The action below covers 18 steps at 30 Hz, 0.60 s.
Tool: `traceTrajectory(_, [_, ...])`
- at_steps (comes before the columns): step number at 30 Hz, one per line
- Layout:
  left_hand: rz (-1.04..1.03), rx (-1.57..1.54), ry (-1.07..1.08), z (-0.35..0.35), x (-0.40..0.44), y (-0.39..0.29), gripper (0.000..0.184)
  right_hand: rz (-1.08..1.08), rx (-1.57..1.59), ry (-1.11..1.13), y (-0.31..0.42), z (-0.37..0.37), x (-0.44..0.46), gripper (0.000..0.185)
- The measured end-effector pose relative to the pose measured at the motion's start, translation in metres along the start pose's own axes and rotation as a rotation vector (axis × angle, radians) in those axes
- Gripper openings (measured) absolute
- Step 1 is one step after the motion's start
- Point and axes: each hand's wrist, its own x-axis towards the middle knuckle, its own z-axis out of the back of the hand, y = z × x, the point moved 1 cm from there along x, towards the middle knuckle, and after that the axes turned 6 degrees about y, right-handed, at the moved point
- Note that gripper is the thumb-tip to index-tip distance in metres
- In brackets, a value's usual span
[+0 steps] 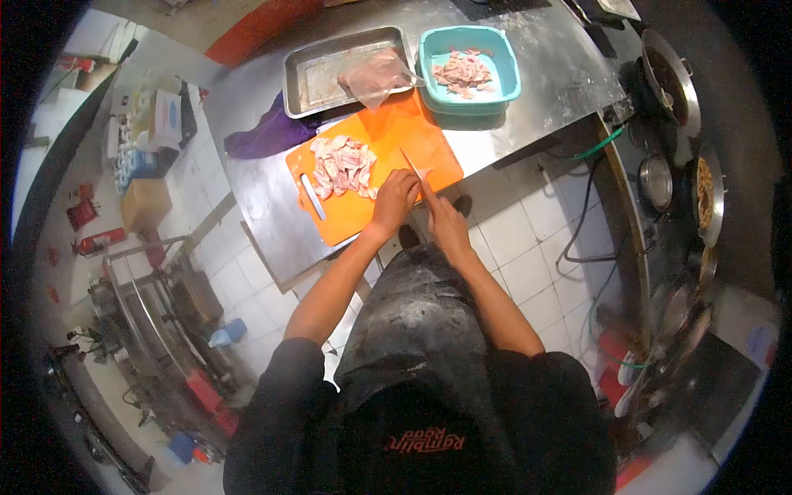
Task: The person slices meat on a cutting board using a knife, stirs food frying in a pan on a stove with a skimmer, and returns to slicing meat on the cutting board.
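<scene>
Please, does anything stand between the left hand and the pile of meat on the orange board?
No, nothing visible does. Between the left hand and the pile of meat I see only bare surface of the orange board. The knife in the right hand is not between them.

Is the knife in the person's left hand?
No, the right hand grips the knife, while the left hand is over the orange board.
</scene>
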Motion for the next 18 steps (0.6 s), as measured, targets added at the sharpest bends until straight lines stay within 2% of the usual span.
traceTrajectory(3, [0.003, 0.021, 0.031, 0.001, 0.0, -0.003, 0.013, 0.065, -0.003, -0.087, 0.004, 0.003, 0.003, 0.069])
traceTrajectory(5, [0.002, 0.027, -0.008, -0.002, -0.001, -0.001, 0.012, -0.024, -0.038, 0.046, 0.0, 0.003, -0.017, 0.072])
traceTrajectory(11, [-0.012, 0.013, -0.045, 0.0, -0.003, -0.006, 0.011, -0.106, -0.118, 0.143, 0.007, 0.036, -0.07, 0.074])
traceTrajectory(14, [0.003, 0.034, -0.033, -0.004, -0.004, -0.004, 0.013, -0.043, -0.064, 0.051, 0.0, 0.02, -0.053, 0.074])
traceTrajectory(18, [-0.01, 0.032, -0.061, -0.005, -0.007, -0.006, 0.014, -0.058, -0.064, 0.048, -0.003, 0.009, -0.043, 0.073])
